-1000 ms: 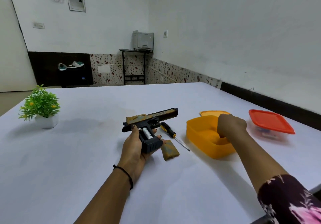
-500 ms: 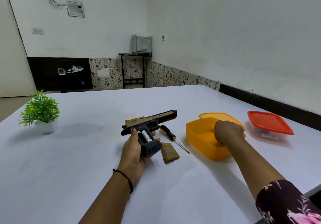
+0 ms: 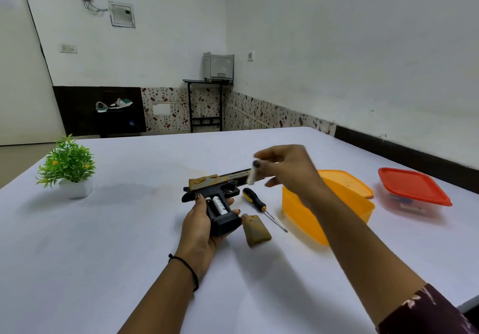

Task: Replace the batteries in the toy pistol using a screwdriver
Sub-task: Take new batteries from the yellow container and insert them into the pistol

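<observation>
Centre frame, you are seeing a toy pistol [image 3: 215, 191], black below and mottled tan-gold on top; a white battery [image 3: 219, 205] is showing inside; right of it, a black-and-yellow screwdriver [image 3: 262, 207], orange tub [image 3: 298, 212] and red lid [image 3: 412, 186] are lying; lower right, your maroon floral sleeve [image 3: 427, 313] is showing.

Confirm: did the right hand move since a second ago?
Yes. The right hand came up out of the yellow box and left, now above the pistol, pinching a battery.
</observation>
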